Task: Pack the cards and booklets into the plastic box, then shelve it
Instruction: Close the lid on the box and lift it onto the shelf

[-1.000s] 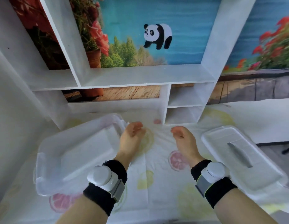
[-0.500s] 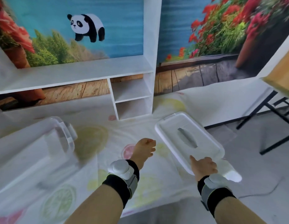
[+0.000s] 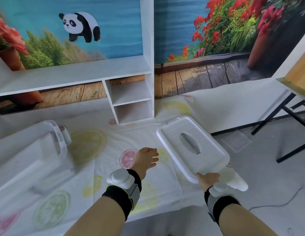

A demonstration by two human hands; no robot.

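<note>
Right hand: the right hand [image 3: 208, 180] grips the near edge of the white lid [image 3: 192, 147], fingers hidden beneath the rim.
Left hand: the left hand [image 3: 145, 159] hovers over the fruit-print cloth [image 3: 97, 160], fingers loosely spread, holding nothing.
Lid: lies at the bench's right edge, its near corner jutting past the cloth, recessed handle facing up.
Plastic box: the clear plastic box [image 3: 29, 150] sits far left on the bench, blurred; its contents cannot be told.
Shelf: the white shelf unit [image 3: 131, 92] stands at the back, between box and lid.
</note>
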